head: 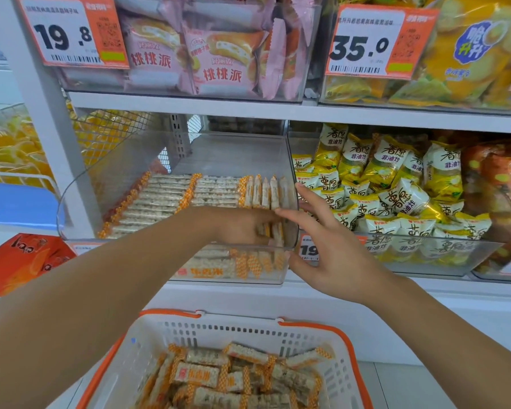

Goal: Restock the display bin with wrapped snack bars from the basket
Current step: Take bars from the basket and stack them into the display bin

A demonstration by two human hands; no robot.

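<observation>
Basket (341, 346) nearest; left hand (242, 228) in bin (80, 202), seemingly gripping bars (273, 230); right hand (328, 246) spread alongside.

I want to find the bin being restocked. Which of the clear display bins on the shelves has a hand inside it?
The clear bin of white snack bars with orange ends, on the middle shelf. The left hand reaches inside it; the other bins have no hand inside.

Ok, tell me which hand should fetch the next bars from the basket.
The right hand: it is open and empty at the display bin's front corner, above the basket. The left hand is inside the bin, setting snack bars down.
</observation>
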